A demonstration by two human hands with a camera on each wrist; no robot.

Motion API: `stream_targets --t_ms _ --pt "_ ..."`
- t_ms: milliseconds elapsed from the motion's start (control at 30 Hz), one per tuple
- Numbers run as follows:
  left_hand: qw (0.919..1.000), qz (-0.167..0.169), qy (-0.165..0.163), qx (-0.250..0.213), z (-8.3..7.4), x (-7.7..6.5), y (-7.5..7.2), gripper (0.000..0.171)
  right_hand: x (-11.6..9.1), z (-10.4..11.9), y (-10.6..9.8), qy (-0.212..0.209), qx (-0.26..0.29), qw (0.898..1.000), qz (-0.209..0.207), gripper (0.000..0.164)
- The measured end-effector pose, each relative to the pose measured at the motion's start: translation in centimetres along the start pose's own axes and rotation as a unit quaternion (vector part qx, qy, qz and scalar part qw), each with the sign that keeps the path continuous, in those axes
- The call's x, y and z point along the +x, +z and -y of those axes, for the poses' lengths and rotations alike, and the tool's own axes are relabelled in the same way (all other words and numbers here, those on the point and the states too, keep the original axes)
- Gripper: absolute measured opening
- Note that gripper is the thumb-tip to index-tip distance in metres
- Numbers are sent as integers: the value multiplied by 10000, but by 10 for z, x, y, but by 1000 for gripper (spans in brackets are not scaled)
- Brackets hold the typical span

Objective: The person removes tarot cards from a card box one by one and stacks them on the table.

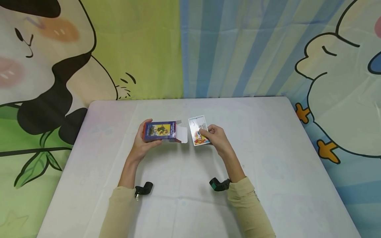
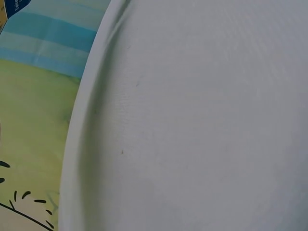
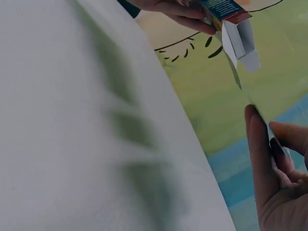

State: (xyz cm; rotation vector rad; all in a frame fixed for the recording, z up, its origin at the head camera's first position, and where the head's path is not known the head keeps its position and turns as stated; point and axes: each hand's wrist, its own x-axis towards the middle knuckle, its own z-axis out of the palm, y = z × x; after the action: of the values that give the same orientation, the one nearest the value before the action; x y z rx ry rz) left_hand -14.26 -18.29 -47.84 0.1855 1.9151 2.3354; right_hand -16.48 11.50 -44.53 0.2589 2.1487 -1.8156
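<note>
My left hand (image 1: 139,147) grips a blue tarot deck box (image 1: 160,130) by its left end, with the thumb along the near side. A yellow picture is printed on the face turned up. The white end flap (image 1: 182,134) stands open toward the right. Just right of that flap, my right hand (image 1: 219,139) pinches a white-bordered tarot card (image 1: 196,125) between thumb and fingers; whether it is one card or a thin stack I cannot tell. In the right wrist view the card is nearly edge-on, apart from the box (image 3: 226,12). The left wrist view catches only a box corner (image 2: 16,6).
Both hands are above a table (image 1: 184,211) covered in white cloth, whose far edge runs along a cartoon-printed curtain (image 1: 238,49). Black cameras sit on the left wrist (image 1: 144,188) and the right wrist (image 1: 219,184). Shadows of the hands fall on the cloth.
</note>
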Motion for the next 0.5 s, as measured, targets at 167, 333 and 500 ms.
stream_targets --t_ms 167,333,500 --pt "10000 -1 -2 1 2 -2 1 93 6 -9 0 207 -390 9984 -366 30" --pt "10000 -13 62 72 4 -4 1 92 12 -16 -2 345 -756 9945 -636 33" --pt "9999 -12 30 127 6 -5 -1 92 18 -25 -7 320 -1313 9883 -711 35"
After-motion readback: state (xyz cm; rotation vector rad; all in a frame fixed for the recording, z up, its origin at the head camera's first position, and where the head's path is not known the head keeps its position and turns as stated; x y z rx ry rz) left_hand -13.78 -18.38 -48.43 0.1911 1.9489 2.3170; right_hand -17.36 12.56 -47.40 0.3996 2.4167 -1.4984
